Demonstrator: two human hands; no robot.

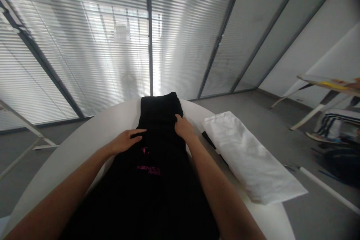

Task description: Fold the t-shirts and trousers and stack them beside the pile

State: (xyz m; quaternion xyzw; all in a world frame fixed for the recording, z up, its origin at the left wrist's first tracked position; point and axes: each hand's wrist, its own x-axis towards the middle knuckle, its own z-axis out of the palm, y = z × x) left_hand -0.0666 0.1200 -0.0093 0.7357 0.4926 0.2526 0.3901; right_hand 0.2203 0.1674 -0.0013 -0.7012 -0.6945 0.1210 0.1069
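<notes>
Left hand (124, 141): we list it open, palm down on a black garment (152, 195) with pink lettering (149, 170) nearer us. Right hand (184, 127): open, resting on the same garment. Folded white cloth (250, 157) lies to its right on a round white desk (84, 138).

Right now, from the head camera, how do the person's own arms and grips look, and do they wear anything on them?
The left arm and the right arm are bare, with no sleeve in view. The left grip and the right grip wear no gloves. No watch, ring or cable shows.
</notes>
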